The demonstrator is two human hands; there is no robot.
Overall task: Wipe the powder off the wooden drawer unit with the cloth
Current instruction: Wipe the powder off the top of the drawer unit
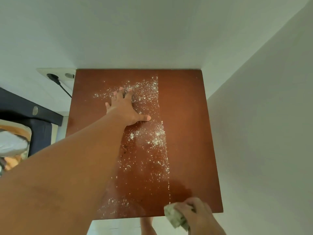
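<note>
We are wiping the top of the wooden drawer unit [186, 116], which stands in a corner between 2 white walls. Our right hand [201, 214] is closed around the bunched cloth [176, 217] at the near edge of the top, just right of the powder line. Our left hand [126, 109] lies flat and spread wide on the wood, fingers resting in the powder [152, 133].

The strip right of a straight powder edge looks clean; the middle and near-left remain speckled.

We judge the cloth soft and light, best gripped as a wad with a flat face pressed down. The powder seems loose and fine, likely to scatter, so slow strokes should suit. The varnished top looks smooth and hard.
</note>
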